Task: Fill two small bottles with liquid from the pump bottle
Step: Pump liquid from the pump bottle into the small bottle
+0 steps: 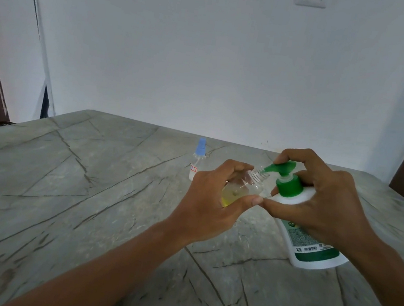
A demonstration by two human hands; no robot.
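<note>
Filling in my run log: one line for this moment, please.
left hand: holds clear bottle tilted | right hand: on pump bottle, nozzle at mouth | capped bottle: standing behind

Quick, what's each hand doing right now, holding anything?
Left hand: holds the small clear bottle, tilted, mouth at the green pump.
Right hand: grips the pump bottle, one finger on top of the pump.

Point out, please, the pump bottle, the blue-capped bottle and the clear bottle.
pump bottle (289, 187): head view, green collar.
blue-capped bottle (201, 147): head view, blue cap.
clear bottle (258, 176): head view, threaded neck.
</note>
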